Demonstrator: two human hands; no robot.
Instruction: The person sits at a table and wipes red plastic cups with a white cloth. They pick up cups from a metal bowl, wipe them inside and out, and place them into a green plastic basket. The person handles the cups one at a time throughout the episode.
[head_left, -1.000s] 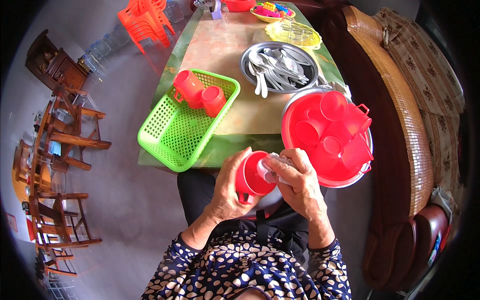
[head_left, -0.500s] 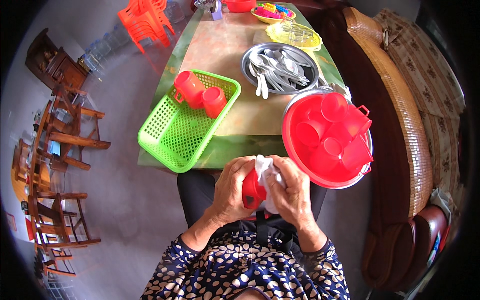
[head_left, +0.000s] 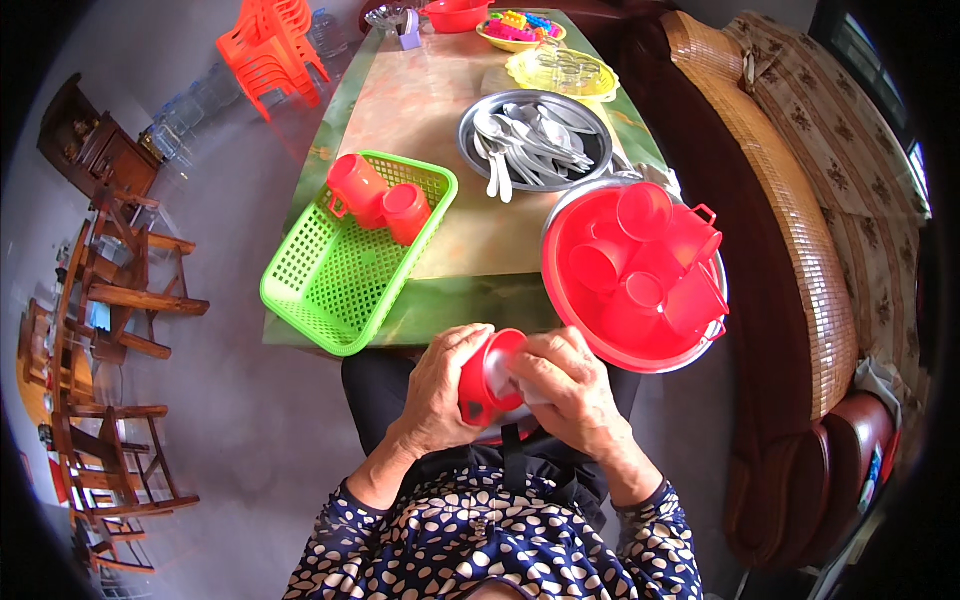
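Over my lap, my left hand point(head_left: 440, 388) is wrapped round a red plastic mug point(head_left: 476, 382), its mouth tipped toward my right. My right hand point(head_left: 566, 388) grips a white cloth point(head_left: 503, 376), part of which sits inside the mug's mouth. A green perforated basket point(head_left: 318, 290) stands ahead on the left of the table, with two red mugs point(head_left: 380, 200) at its far end. Ahead on the right, a red basin point(head_left: 563, 290) holds several more red mugs point(head_left: 640, 270).
Beyond the basin, a metal bowl point(head_left: 466, 150) holds several spoons. Farther along the table point(head_left: 400, 100) are a yellow basket point(head_left: 515, 70), a bowl of colourful blocks point(head_left: 515, 25) and a red bowl point(head_left: 455, 14). A wicker-backed sofa point(head_left: 790, 270) runs along the right; wooden chairs point(head_left: 130, 300) stand left.
The mug has turned so its mouth now shows. My right hand has shifted from pressing the cloth on its side to pushing it into the mouth. The whole view has shifted slightly.
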